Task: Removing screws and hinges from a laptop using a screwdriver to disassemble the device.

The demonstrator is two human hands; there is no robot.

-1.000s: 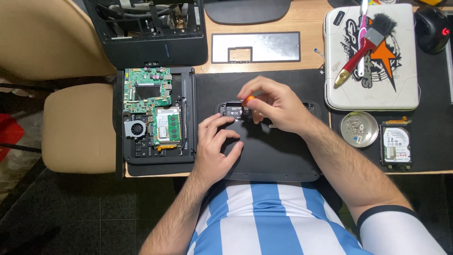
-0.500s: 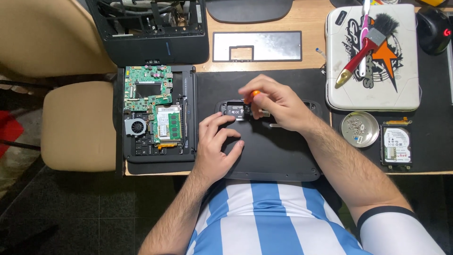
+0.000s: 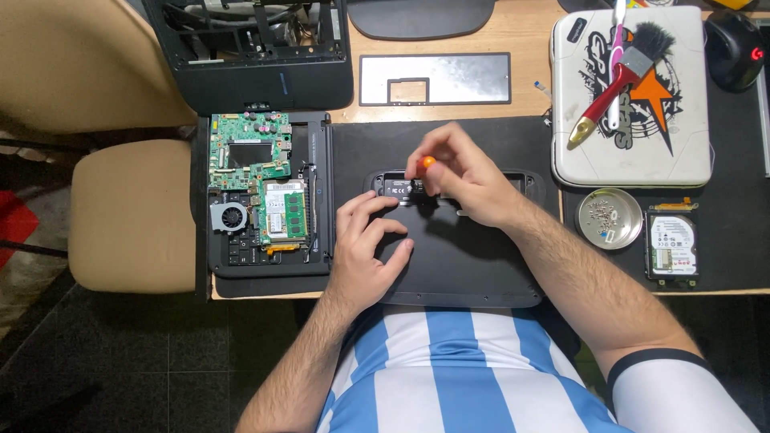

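A black laptop bottom cover [image 3: 457,256] lies on the desk in front of me. My right hand [image 3: 461,176] is closed around a small screwdriver with an orange cap [image 3: 428,163], held upright over the cover's upper recess. The tip is hidden by my fingers. My left hand [image 3: 365,240] rests on the cover just left of the recess, its fingertips pressing beside the labelled compartment [image 3: 397,188].
An open laptop base with a green circuit board and fan [image 3: 261,192] lies to the left. A keyboard bezel [image 3: 433,78] lies at the back, a white case with a brush [image 3: 634,96] at right. A screw dish [image 3: 609,218] and a hard drive [image 3: 671,248] sit near the right edge.
My right hand has stayed over the recess, shifting slightly while it holds the screwdriver. My left hand has kept its place on the cover.
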